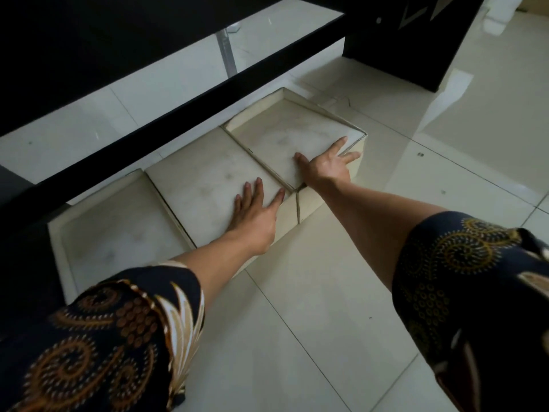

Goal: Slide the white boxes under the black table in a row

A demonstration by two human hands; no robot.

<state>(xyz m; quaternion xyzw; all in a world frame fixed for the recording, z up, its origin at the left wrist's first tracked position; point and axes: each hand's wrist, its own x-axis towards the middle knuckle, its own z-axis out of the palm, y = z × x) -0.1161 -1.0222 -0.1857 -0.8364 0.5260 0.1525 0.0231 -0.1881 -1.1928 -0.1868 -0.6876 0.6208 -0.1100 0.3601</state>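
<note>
Hands (258, 215) flat on white boxes (205, 185), glossy tiled floor (312, 307).

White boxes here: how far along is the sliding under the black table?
Done: three boxes sit side by side along the black table edge, the left box untouched. In hand: the left hand lies flat on the middle box, the right hand on the right box. Left: all three still stick out onto the floor, the right one slightly askew.
</note>
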